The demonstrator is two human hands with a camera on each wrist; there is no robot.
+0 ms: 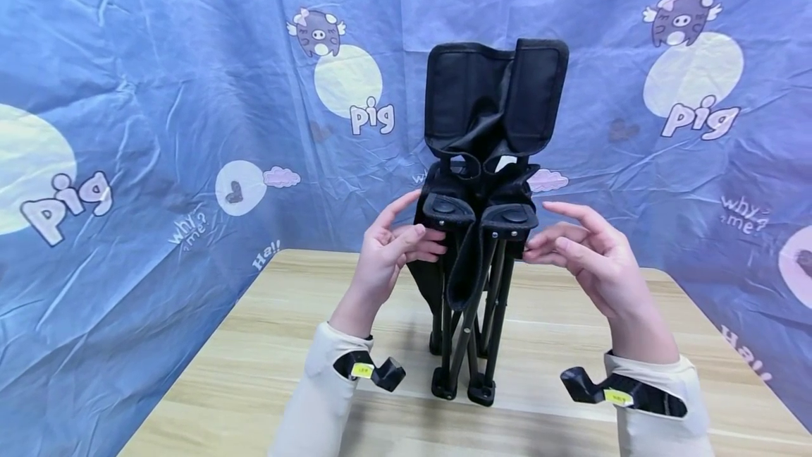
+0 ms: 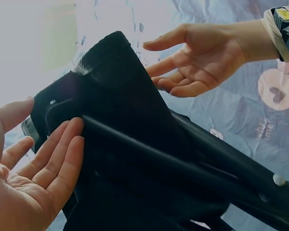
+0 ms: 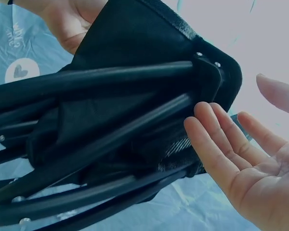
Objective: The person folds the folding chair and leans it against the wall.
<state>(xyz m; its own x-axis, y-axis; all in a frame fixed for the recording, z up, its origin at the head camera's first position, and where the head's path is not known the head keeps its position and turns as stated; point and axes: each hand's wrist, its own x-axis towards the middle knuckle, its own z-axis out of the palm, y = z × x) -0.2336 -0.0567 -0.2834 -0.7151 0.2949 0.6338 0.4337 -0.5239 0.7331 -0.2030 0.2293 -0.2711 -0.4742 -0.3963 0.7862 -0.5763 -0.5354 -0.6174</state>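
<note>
A black folding chair (image 1: pixel 472 108) stands folded up on the wooden table, its backrest flaps upright and its thin legs bunched together. My left hand (image 1: pixel 390 252) is at the chair's left side, fingers mostly straight and right at the black fabric just under the armrest end (image 1: pixel 448 210). On the other side, my right hand (image 1: pixel 590 252) has its thumb apart and its fingertips by the right armrest end (image 1: pixel 509 216). Both wrist views show relaxed fingers beside the chair's tubes (image 3: pixel 120 79) and cloth, curled round nothing. Dark fabric (image 2: pixel 111 96) hides part of the frame.
The chair's feet (image 1: pixel 444 383) rest on the light wooden table (image 1: pixel 254 379). Behind and at both sides hangs a blue curtain (image 1: pixel 190 55) printed with pigs and words. Each wrist carries a black camera mount (image 1: pixel 387 374) over a pale sleeve.
</note>
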